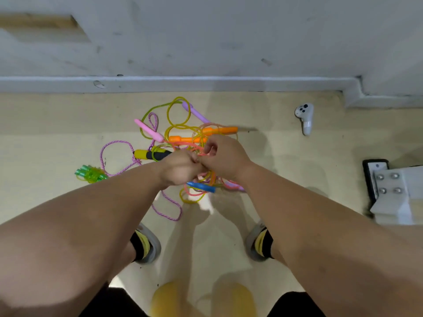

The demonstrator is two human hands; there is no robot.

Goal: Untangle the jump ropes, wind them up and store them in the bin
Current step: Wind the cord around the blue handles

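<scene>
A tangle of jump ropes lies on the beige floor ahead of my feet. It holds orange handles, a lilac handle, a pink handle, a yellow and black handle, a blue handle and a pink braided rope. Green handles lie at the left. My left hand is closed on strands in the middle of the tangle. Close beside it, my right hand pinches a salmon-pink rope.
A white hand controller lies on the floor at the right. A white block with metal studs stands at the far right edge. A grey wall with a skirting board runs behind. My shoes are below the ropes.
</scene>
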